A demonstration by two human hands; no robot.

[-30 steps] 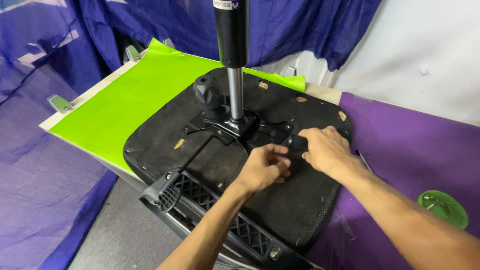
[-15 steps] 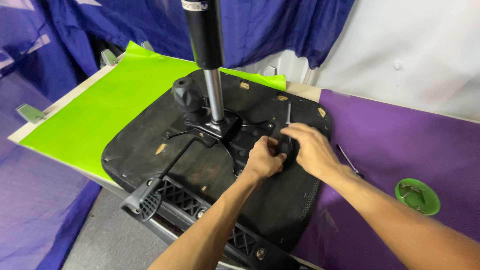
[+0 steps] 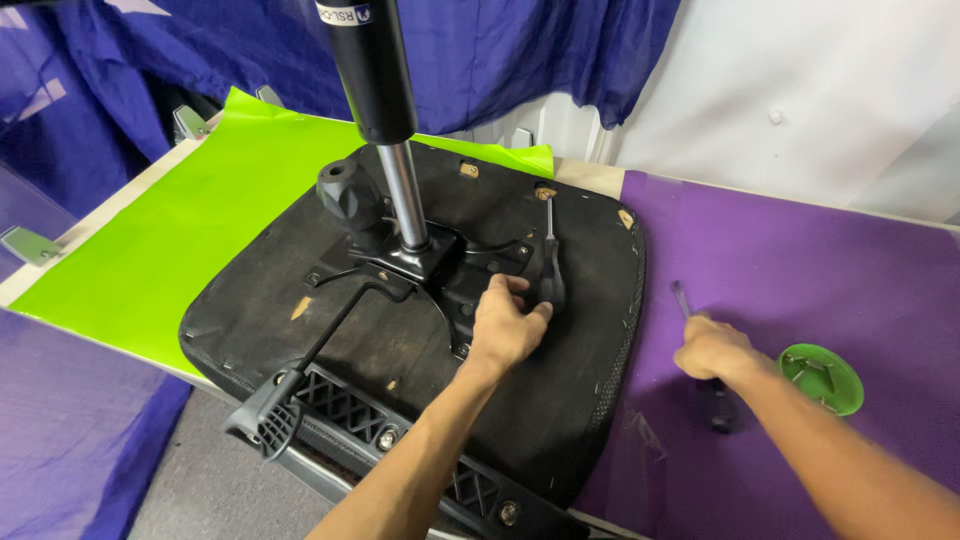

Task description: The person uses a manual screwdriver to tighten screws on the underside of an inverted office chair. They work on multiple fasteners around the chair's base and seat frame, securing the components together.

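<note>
Nearest the camera, the black plastic frame (image 3: 420, 455) of an upturned chair seat (image 3: 330, 320) hangs over the table edge, with a black lever (image 3: 268, 418) sticking out at its left end. Both forearms come in from the bottom of the view.

The left hand (image 3: 505, 325) rests on the underside of the seat, palm down, with its fingers curled loosely. Its thumb and forefinger close round the dark handle of a screwdriver (image 3: 550, 270), which lies on the seat with its shaft pointing away from the person. The handle sits at the right edge of the hand, just beside the metal mounting plate (image 3: 425, 265).

The right hand (image 3: 712, 348) is well apart from the left, off the seat and down on the purple sheet (image 3: 800, 260). It lies over a second slim tool (image 3: 684, 300): a grey tip shows beyond the knuckles and a dark end shows below the wrist. The fingers are bent over it, but how tightly they hold it cannot be told. Just to the right of this hand sits a small green dish (image 3: 822, 378) with pale bits in it.

Farther off, the gas cylinder (image 3: 375, 70) stands upright from the plate, with a black knob (image 3: 345, 192) beside it on the left. A bright green sheet (image 3: 170, 240) covers the left of the table. Behind hang blue cloth (image 3: 500, 50) and a white wall (image 3: 820, 90).
</note>
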